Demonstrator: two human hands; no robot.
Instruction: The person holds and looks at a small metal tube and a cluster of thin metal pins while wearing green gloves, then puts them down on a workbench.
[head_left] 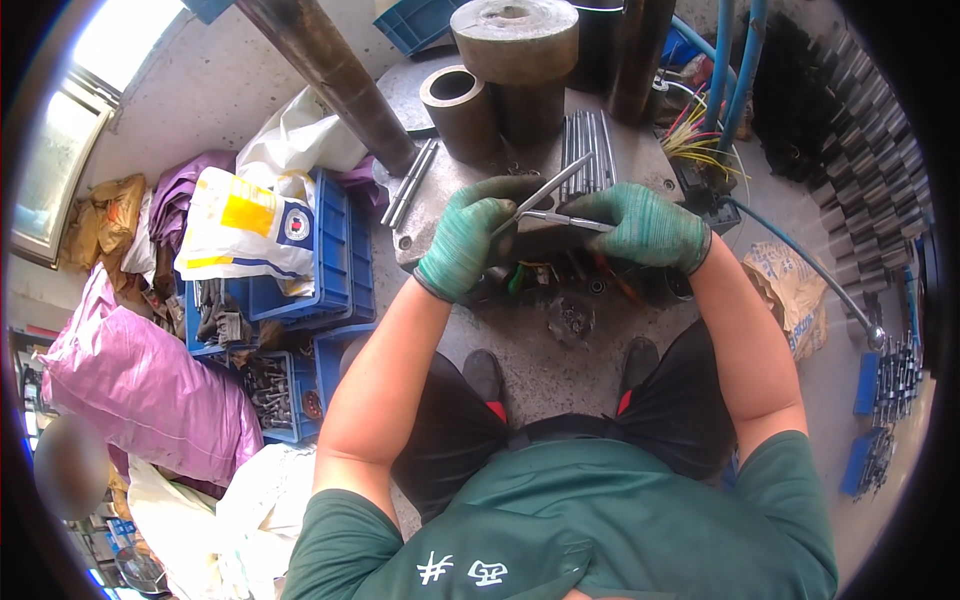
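Note:
Both my hands wear green knitted gloves with dark, soiled fingers, above the near edge of a steel machine bed (440,218). My left hand (462,238) is closed round a plain grey metal rod (556,184), which slants up to the right. In my right hand (655,230) is a second, stepped metal rod (572,220), its thinner end pointing left toward my left fingers. The two rods cross or nearly touch near the left hand; I cannot tell which. Behind them a row of similar rods (588,140) lies on the bed, with a few more rods (410,186) at its left.
A thick hollow steel cylinder (458,115) and a heavy round block (515,40) stand on the bed between dark columns (335,80). Blue crates (335,250) and a purple sack (150,375) are at left. Coloured wires (690,135) and a blue hose (800,255) run at right.

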